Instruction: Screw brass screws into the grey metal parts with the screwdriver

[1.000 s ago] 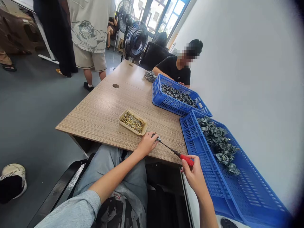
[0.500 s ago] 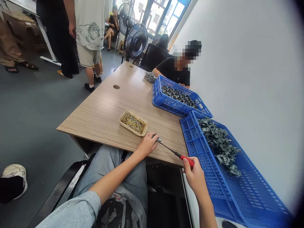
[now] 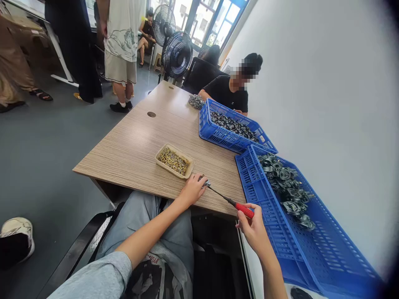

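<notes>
My left hand (image 3: 193, 189) is closed on a small grey metal part (image 3: 207, 182) at the near edge of the table, its fingers covering most of it. In my right hand (image 3: 253, 227) is a screwdriver with a red handle (image 3: 245, 209); its long dark shaft points left and its tip meets the metal part. Just beyond my left hand stands a cream plastic tray (image 3: 159, 162) holding many brass-coloured screws (image 3: 173, 160). To the right, a blue crate (image 3: 262, 207) holds a heap of similar grey metal parts (image 3: 285, 178).
A second blue crate (image 3: 218, 135) with dark metal parts stands farther back. Beyond it a person in black (image 3: 232, 93) sits beside a pile of small metal pieces (image 3: 196, 101). The wooden table (image 3: 124, 145) extends left, with fans (image 3: 177, 54) and standing people behind.
My right hand's fingers have loosened and shifted on the red handle. My left hand and the metal part stay in place, while the screwdriver tip remains against the part.
</notes>
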`<state>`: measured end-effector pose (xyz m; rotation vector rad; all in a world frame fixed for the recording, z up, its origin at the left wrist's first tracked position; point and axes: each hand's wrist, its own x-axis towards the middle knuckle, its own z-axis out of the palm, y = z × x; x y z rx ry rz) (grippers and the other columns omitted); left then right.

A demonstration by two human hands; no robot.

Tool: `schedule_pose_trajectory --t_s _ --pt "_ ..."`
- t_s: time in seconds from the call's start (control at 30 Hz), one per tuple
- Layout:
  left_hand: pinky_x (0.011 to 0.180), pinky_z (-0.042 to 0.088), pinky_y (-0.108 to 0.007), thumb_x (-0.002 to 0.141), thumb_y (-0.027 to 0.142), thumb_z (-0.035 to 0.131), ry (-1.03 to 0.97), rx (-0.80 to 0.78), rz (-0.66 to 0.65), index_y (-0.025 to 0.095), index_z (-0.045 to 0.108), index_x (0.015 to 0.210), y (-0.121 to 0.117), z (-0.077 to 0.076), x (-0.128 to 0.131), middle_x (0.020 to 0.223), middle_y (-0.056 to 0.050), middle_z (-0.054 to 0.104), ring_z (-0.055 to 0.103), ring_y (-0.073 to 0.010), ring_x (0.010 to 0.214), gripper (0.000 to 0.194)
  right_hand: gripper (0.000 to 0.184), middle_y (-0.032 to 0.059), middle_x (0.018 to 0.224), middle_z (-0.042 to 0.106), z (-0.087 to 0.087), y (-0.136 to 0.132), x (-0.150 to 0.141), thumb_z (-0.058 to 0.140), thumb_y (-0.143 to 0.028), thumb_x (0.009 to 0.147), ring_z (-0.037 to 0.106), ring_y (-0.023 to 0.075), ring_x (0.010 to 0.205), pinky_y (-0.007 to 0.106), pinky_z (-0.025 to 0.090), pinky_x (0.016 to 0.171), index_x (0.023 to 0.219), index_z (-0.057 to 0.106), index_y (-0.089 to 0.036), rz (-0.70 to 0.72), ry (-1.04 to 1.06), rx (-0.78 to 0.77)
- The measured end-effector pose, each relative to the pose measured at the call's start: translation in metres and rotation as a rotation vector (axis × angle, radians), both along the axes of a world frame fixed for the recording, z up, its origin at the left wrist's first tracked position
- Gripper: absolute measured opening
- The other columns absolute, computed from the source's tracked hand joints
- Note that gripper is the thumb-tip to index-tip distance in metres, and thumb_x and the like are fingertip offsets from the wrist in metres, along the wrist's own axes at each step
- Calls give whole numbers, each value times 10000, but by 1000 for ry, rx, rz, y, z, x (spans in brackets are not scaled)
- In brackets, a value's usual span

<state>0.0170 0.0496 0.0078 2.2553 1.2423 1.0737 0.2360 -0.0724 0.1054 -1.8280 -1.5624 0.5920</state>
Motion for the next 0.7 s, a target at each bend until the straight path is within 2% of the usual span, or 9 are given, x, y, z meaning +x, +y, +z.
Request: schedule_pose_trajectory --t_s 0.13,0.2,0.33,0.5,0.63,0.7 --pt "1008 492 -408 970 235 572 -2 13 2 229 576 1236 0 -1 0 1231 -90 552 519 -264 1107 266 394 -22 632 563 0 -1 1 458 -642 954 569 191 556 317 462 566 949 469 -248 -68 -176 -60" --pt "1007 493 -406 968 237 575 -6 17 4 231 576 1237 1 -2 1 1234 -87 550 520 -262 1107 269 403 -22 639 563 -1 -2 2 469 -648 945 568 191 560 317 464 565 971 482 -245 -66 -174 -57" --pt "1005 493 -406 964 217 570 -2 18 9 230 575 1241 1 -3 1 1235 -87 547 517 -262 1105 277 476 2 772 600 -2 -1 2 547 -646 904 614 201 647 322 519 576 1127 453 -236 -2 -15 -31" --pt "1016 487 -412 963 211 562 -7 3 -3 228 572 1243 0 0 -1 1245 -92 547 516 -261 1109 281 409 -16 652 539 -1 0 0 456 -651 948 562 195 571 330 502 568 961 482 -243 -79 -170 -59" --pt "1019 487 -415 964 212 557 -7 -5 -6 236 574 1242 0 1 -1 1247 -88 546 517 -261 1119 280 486 19 890 579 -1 0 -1 589 -635 891 577 176 654 334 563 580 1140 443 -244 -7 40 -17" --pt "1022 485 -420 967 214 553 -10 -9 -4 241 575 1241 0 1 -1 1248 -88 544 516 -262 1127 276 480 11 864 562 -2 0 1 599 -638 884 570 176 649 337 569 573 1111 450 -243 -10 53 -17"
